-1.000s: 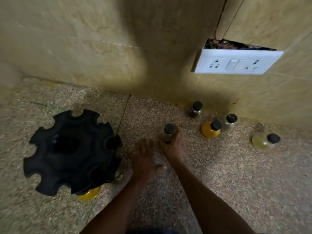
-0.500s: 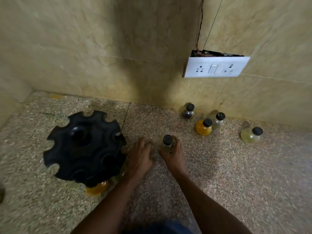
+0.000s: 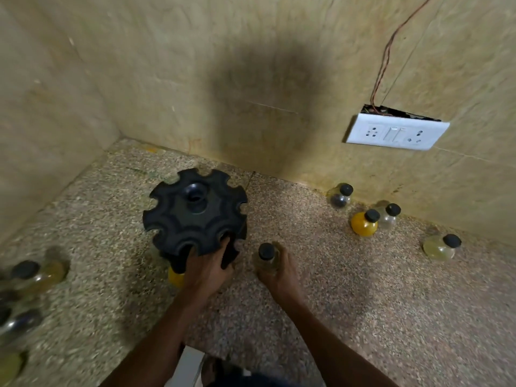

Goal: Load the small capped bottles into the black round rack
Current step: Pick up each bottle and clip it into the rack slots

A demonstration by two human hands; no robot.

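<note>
Left hand (image 3: 208,268) now apparently on rack (image 3: 195,216)

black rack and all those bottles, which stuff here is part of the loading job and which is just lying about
Part of the job:
- black round rack, gripped by the left hand
- clear capped bottle, held by the right hand
- orange bottle and three pale bottles by the wall
- blurred bottles at the left edge

Just lying about:
- wall socket plate
- loose wires
</note>
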